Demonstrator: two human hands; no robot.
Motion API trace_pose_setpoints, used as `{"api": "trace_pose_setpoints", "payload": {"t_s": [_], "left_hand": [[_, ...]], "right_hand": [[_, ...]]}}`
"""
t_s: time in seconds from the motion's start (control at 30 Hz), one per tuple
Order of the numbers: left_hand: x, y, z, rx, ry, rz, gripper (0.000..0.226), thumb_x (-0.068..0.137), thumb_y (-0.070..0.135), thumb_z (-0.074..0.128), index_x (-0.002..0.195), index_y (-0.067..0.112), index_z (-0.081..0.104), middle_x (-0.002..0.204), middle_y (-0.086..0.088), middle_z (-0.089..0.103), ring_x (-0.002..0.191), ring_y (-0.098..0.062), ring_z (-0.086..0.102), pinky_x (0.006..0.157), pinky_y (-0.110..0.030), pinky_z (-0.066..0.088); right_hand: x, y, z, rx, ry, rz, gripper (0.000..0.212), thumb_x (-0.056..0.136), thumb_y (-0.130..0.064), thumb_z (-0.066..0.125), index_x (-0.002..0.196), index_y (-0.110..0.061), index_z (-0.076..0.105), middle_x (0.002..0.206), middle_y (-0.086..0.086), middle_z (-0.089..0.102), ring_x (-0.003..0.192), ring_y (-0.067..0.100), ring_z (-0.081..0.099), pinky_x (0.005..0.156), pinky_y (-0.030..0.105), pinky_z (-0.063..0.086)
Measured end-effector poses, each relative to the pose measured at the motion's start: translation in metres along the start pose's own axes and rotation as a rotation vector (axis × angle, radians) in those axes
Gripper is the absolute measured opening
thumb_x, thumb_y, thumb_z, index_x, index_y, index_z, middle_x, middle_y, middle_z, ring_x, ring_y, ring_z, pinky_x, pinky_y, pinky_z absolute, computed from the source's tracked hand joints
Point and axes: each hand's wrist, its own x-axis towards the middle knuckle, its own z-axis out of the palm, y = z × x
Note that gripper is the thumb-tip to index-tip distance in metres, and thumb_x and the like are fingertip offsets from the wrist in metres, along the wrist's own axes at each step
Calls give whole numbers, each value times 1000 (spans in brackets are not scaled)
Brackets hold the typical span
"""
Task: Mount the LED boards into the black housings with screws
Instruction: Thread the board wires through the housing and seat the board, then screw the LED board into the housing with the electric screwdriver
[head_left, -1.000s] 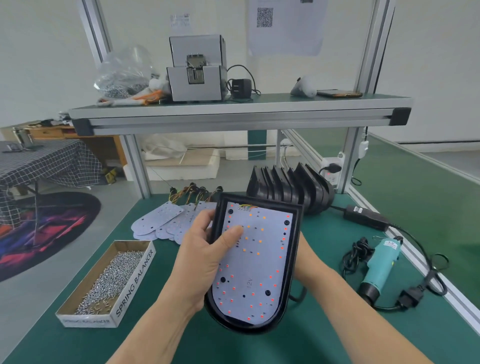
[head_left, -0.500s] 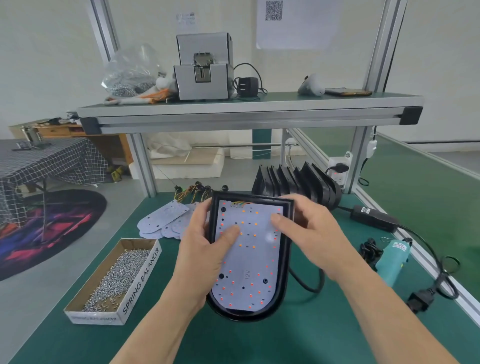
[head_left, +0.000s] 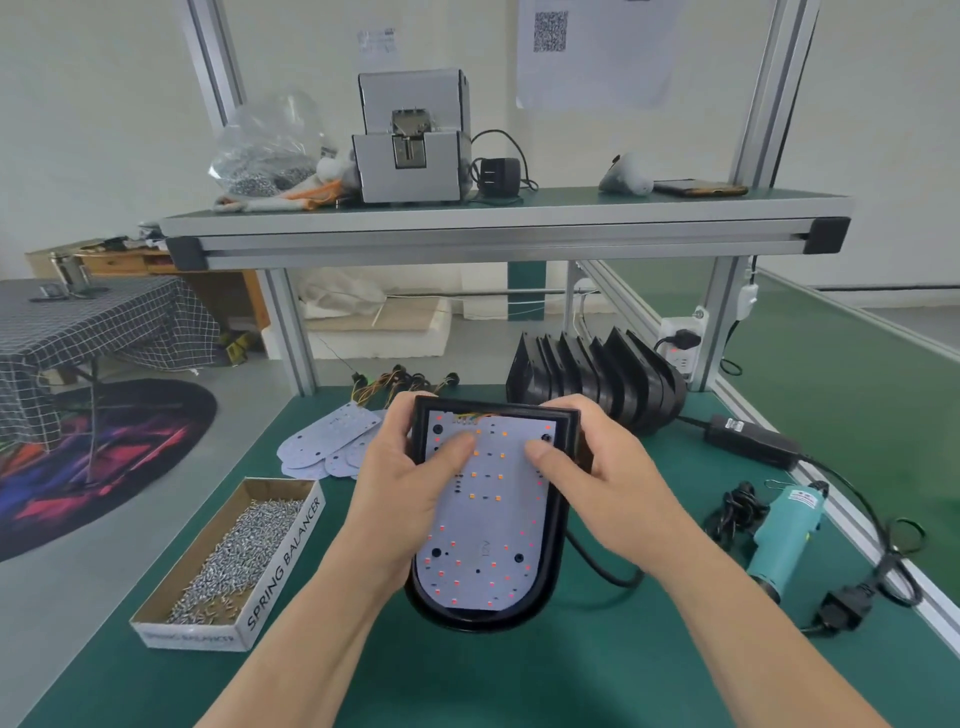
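Black housing (head_left: 478, 619) edges, left grip (head_left: 395, 499), right grip (head_left: 618, 493)

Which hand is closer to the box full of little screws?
Left. The left hand grips the black housing on the side facing the box of screws; the right hand grips the housing's far side.

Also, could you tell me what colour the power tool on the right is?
The power tool is teal, seen best in the head view.
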Motion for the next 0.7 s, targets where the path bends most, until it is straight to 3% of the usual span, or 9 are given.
{"api": "trace_pose_setpoints", "payload": {"t_s": [0.07,0.13,0.23,0.3,0.37,0.43,0.53,0.6,0.7], "left_hand": [[3,0,-5,3,-17,-2,19,82,16,71,93,31,65,97,-5,74,87,-22,71,77,-37,60],[5,1,-10,5,-41,-14,24,78,17,77,91,33,64,88,1,70,80,-17,66,73,-30,58],[4,1,-15,-43,-138,-52,31,71,26,83,93,31,63,86,2,59,83,-15,56,78,-29,47],[4,-1,-19,-71,-247,-92,27,73,27,78,94,25,61,87,1,54,85,-16,50,75,-28,40],[4,-5,-26,-105,-315,-128,21,77,21,74,94,19,61,85,-2,51,82,-18,46,72,-31,35],[4,-9,-39,-204,-335,-195,19,78,14,71,94,15,61,86,-8,51,83,-23,47,73,-35,36],[3,-17,-56,-347,-295,-256,32,68,8,80,92,12,58,86,-16,54,93,-33,56,79,-43,41],[4,-21,-61,-369,-268,-261,44,53,14,89,85,13,59,80,-15,60,86,-33,63,77,-42,50],[7,-26,-62,-360,-223,-300,41,50,16,88,81,13,61,80,-15,60,76,-30,63,72,-40,48]], "right_hand": [[5,6,-14,228,-42,58,26,97,-34,53,113,-21,68,109,9,68,93,19,61,78,31,52],[10,15,-26,449,-41,151,37,92,-18,46,122,-18,68,127,9,64,103,9,59,71,29,50],[11,26,-18,319,-259,221,61,89,17,47,133,-23,60,143,-2,57,117,5,57,77,32,49],[7,29,-6,270,-368,189,39,91,10,58,123,-10,63,122,-2,68,106,12,61,86,34,46],[5,26,-4,301,-345,166,16,92,-7,62,107,-8,67,92,-3,68,81,8,59,77,23,47],[6,24,-13,305,-318,161,18,98,-3,59,115,-8,64,93,6,66,75,7,62,70,21,51],[8,21,-28,213,-377,214,30,97,8,57,123,-5,56,104,19,66,83,18,71,74,26,56],[8,19,-29,9,-395,198,10,97,-1,61,102,-9,63,82,5,69,65,11,64,65,22,50],[9,15,-26,-161,-380,121,17,100,-18,62,84,-22,65,62,-11,49,56,6,38,55,20,33]]}}
